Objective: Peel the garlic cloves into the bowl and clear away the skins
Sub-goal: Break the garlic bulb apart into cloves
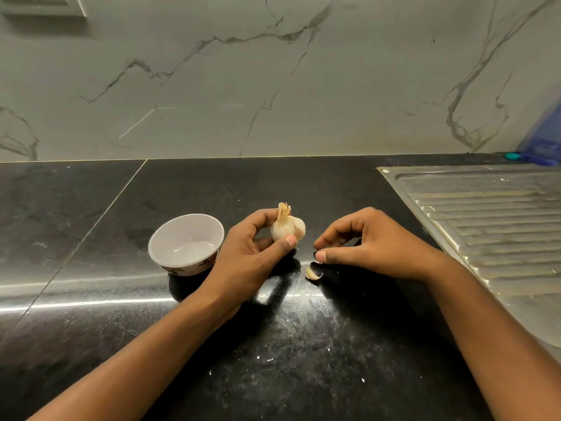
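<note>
– left forearm (145, 354) and right forearm (498, 344) come in from the bottom edge over the black counter (91, 238). what do the hands have?

– the left hand (252, 253) grips the garlic bulb (287, 229), thumb in front, fingers curled behind, dry stalk pointing up. the bulb is between the two hands, near the bowl (186, 244). the right hand (370, 241) has curled fingers, with thumb tip and first fingertip nearly together. if a thin bit of skin is between them, i cannot tell.

– and the pale piece (313, 273) below the right thumb?

– it lies on the counter, apart from the bulb. clove or only a shell of skin, i am not sure. it looks curved.

– i see nothing in the bowl. so the work is at the beginning?

– i think so. the step now is to break cloves off the bulb. i would keep the left grip low on the bulb, not on the stalk, push the right thumb into the gap between two cloves, then lever outward. papery skin tears easily, so small slow pulls are better.

– where to put the skins?

– in one heap near the pale piece, well apart from the bowl, so nothing falls among peeled cloves. some white flecks (267, 358) lie on the counter, and the sink drainboard (485, 223) on the right is near for sweeping later.
</note>
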Available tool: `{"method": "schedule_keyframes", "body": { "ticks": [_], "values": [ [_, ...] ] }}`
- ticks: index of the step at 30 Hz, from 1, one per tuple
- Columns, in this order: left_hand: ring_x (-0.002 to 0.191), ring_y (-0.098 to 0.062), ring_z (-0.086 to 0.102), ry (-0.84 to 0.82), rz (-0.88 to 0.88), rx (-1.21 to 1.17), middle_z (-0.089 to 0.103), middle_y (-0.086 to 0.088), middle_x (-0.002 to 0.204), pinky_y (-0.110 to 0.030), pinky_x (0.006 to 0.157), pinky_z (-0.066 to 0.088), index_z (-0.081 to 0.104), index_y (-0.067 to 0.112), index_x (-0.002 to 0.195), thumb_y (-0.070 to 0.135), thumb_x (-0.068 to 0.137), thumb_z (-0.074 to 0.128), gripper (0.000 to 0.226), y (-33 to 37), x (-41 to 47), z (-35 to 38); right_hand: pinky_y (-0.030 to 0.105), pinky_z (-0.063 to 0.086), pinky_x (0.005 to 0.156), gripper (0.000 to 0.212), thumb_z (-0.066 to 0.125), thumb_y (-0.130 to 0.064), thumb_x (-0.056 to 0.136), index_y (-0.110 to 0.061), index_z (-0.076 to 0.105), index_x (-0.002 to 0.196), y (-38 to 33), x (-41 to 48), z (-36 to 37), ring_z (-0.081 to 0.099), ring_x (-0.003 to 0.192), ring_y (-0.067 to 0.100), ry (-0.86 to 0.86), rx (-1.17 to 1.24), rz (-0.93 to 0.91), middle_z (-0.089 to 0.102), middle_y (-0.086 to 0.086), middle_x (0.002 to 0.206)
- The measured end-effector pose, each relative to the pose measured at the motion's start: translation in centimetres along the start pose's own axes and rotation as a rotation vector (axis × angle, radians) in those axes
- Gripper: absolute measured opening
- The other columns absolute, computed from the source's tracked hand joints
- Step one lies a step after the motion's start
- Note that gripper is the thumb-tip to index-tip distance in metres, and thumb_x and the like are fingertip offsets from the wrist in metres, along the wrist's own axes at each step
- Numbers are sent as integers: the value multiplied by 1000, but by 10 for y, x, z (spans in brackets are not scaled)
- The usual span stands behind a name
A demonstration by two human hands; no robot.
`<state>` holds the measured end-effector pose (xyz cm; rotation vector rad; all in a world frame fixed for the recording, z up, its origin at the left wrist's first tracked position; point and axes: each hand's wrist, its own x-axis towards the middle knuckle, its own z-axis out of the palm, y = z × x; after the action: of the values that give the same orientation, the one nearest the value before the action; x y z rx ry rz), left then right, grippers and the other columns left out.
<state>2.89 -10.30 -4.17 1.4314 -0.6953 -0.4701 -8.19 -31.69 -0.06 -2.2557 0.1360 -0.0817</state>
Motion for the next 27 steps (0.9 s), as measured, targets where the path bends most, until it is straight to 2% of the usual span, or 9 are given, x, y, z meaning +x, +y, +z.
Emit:
{"method": "schedule_keyframes", "body": {
  "ticks": [2, 5, 8, 12, 17, 23, 27],
  "values": [
    [119, -25, 72, -8, -9, -2, 77, -6, 123, -45, 107, 56, 64, 13, 132, 4, 98, 69, 36, 2, -1, 1, 20, 56, 81, 12, 86, -32, 89, -28, 84, 100, 2, 0, 1, 77, 88, 5, 67, 23, -14, 81, -10, 90],
    [116, -29, 73, -35, -6, 11, 77, -8, 123, -52, 108, 54, 65, 11, 134, 4, 97, 70, 37, 4, -2, 2, 34, 62, 88, 31, 87, -45, 84, -30, 80, 110, 2, 3, 7, 77, 92, 9, 143, 106, -12, 81, -8, 97],
    [116, -31, 73, -55, 0, 13, 77, -10, 123, -55, 108, 53, 68, 11, 131, 4, 96, 71, 36, 4, -3, 3, 43, 63, 94, 38, 90, -40, 82, -26, 79, 115, 1, 5, 14, 78, 97, 14, 137, 175, -68, 81, -2, 103],
    [116, -31, 73, -74, -20, -13, 77, -11, 121, -55, 110, 51, 71, 10, 129, 10, 94, 74, 35, 8, -5, 3, 42, 62, 96, 32, 88, -31, 84, -22, 81, 114, 0, 5, 13, 78, 101, 14, 128, 212, -117, 82, -3, 105],
    [112, -32, 75, -75, -23, -24, 79, -13, 116, -53, 107, 53, 75, 9, 125, 12, 92, 77, 33, 14, -7, 2, 34, 62, 96, 30, 83, -25, 90, -21, 80, 120, -1, 3, 14, 76, 105, 7, 125, 176, -153, 81, -11, 111],
    [107, -32, 76, -54, -29, -11, 79, -14, 112, -50, 103, 57, 75, 5, 122, 8, 92, 77, 30, 15, -8, 3, 43, 65, 89, 24, 77, -24, 98, -26, 80, 121, 0, 2, 21, 78, 95, 13, 140, 104, -169, 82, -12, 105],
    [104, -33, 77, -30, -42, -23, 80, -15, 109, -49, 100, 59, 76, 4, 120, 6, 91, 77, 29, 15, -7, 5, 31, 64, 81, 21, 73, -21, 101, -26, 81, 119, -1, 4, 24, 78, 94, 9, 165, 74, -179, 82, -12, 101]
  ]
}}
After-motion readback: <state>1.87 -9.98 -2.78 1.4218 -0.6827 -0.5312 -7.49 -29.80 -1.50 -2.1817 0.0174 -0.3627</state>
